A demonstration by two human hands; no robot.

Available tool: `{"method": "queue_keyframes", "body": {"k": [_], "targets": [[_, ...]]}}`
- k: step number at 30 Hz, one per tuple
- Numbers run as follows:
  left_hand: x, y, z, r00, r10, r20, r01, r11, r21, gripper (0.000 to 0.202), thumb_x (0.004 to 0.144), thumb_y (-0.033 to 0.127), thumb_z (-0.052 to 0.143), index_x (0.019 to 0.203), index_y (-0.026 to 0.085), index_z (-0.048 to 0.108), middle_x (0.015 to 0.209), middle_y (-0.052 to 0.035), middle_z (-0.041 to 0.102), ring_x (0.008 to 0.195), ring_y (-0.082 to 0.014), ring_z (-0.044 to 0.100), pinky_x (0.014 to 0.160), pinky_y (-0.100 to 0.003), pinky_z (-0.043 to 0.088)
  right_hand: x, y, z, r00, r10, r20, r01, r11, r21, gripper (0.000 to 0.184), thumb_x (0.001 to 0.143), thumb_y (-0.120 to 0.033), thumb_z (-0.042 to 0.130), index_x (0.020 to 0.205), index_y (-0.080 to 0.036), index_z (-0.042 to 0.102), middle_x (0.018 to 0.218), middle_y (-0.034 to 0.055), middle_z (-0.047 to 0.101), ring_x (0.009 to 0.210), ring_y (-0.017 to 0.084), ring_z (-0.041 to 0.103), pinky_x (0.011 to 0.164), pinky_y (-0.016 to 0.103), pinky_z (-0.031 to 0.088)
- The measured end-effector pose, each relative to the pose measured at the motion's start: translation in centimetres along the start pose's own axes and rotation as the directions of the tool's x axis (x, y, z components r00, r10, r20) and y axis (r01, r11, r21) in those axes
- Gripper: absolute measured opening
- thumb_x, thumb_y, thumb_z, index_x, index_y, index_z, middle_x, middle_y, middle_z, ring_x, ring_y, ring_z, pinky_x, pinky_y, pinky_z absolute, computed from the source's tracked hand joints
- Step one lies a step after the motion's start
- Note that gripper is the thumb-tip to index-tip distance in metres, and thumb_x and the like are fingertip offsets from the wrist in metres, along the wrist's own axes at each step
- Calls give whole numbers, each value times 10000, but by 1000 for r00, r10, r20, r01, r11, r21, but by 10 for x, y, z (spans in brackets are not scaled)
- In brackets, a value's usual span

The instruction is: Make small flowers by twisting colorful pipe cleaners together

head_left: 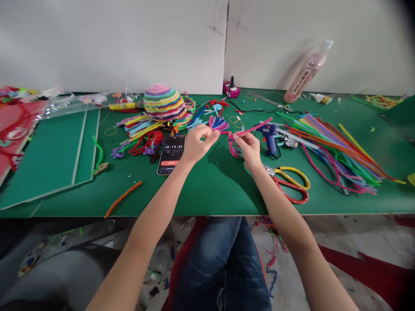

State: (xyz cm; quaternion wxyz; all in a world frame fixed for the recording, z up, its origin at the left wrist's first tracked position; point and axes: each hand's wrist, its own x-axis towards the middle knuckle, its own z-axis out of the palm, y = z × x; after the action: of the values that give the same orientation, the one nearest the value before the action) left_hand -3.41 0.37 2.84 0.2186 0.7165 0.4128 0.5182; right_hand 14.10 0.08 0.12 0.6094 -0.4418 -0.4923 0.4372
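Note:
Both hands are raised over the green table (207, 190). My left hand (197, 144) pinches one end of a pink pipe cleaner (249, 129). My right hand (249, 149) is closed on the same pink pipe cleaner, where it bends into a loop by the fingers; its free end points up and to the right. A fan of bent pink, purple and blue pieces (218, 124) lies just behind the hands. A phone (171, 154) with a running timer lies flat beside my left wrist.
Scissors (290, 181) with yellow and red handles lie by my right forearm. A blue glue gun (269, 136) and a big bundle of straight pipe cleaners (337, 151) are to the right. A striped dome (164, 102), an orange piece (123, 198) and green boards (48, 155) sit left.

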Motion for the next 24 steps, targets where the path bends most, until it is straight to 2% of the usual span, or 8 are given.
{"method": "queue_keyframes", "body": {"k": [2, 4, 5, 9, 14, 17, 21, 24], "targets": [[0, 2, -2, 991, 82, 110, -88, 995, 44, 253, 777, 418, 657, 844, 188, 576, 896, -35, 634, 889, -165, 580, 811, -315, 449, 0, -2, -1, 992, 97, 79, -103, 991, 81, 173, 684, -366, 716, 718, -210, 647, 696, -29, 617, 582, 64, 503, 521, 209, 393], [1, 1, -4, 969, 148, 197, -167, 982, 86, 340, 753, 351, 698, 1025, 201, 561, 1046, -51, 632, 995, -180, 566, 891, -340, 438, -1, -3, -1, 977, 153, 148, -171, 979, 114, 153, 676, -344, 725, 692, -214, 648, 695, -34, 614, 583, 57, 498, 512, 199, 379], [1, 1, -5, 957, 170, 236, -198, 975, 102, 350, 758, 336, 698, 1052, 207, 559, 1062, -50, 634, 1006, -183, 563, 912, -352, 432, -1, -4, -1, 971, 163, 177, -185, 975, 119, 144, 674, -334, 728, 680, -214, 648, 702, -34, 618, 598, 58, 509, 521, 198, 384], [1, -1, -4, 924, 192, 332, -262, 948, 182, 270, 771, 290, 691, 1005, 219, 578, 1041, -39, 656, 1001, -196, 576, 940, -394, 414, -5, -7, 1, 953, 162, 254, -199, 972, 126, 120, 669, -320, 736, 693, -223, 670, 725, -32, 639, 650, 74, 550, 578, 212, 426], [0, -7, 0, 923, 214, 319, -271, 951, 147, 249, 782, 196, 671, 990, 208, 535, 953, -1, 665, 887, -142, 620, 1072, -428, 322, -6, -8, 2, 942, 171, 290, -211, 971, 114, 163, 650, -349, 761, 720, -226, 681, 703, -30, 656, 629, 86, 559, 577, 230, 432], [-1, -8, 2, 919, 236, 316, -283, 953, 112, 267, 775, 195, 677, 996, 201, 525, 875, 9, 648, 825, -131, 615, 993, -393, 404, -4, -8, 0, 944, 169, 283, -198, 977, 81, 204, 647, -394, 761, 720, -226, 671, 694, -32, 652, 626, 85, 558, 600, 236, 440], [-1, -9, 4, 924, 272, 269, -322, 933, 163, 232, 794, 155, 639, 992, 201, 526, 823, 7, 617, 826, -138, 595, 862, -343, 470, -3, -9, -3, 955, 91, 281, -85, 996, -34, 297, 700, -464, 706, 884, -235, 668, 825, -4, 684, 737, 117, 606, 721, 287, 476], [-1, -13, 5, 920, 333, 208, -374, 904, 207, 215, 816, 144, 609, 1003, 206, 523, 830, 8, 602, 837, -135, 580, 891, -354, 462, -4, -9, -6, 951, -126, 281, 194, 954, -228, 268, 683, -373, 741, 892, -225, 662, 899, 18, 685, 837, 153, 618, 771, 322, 467]]}}
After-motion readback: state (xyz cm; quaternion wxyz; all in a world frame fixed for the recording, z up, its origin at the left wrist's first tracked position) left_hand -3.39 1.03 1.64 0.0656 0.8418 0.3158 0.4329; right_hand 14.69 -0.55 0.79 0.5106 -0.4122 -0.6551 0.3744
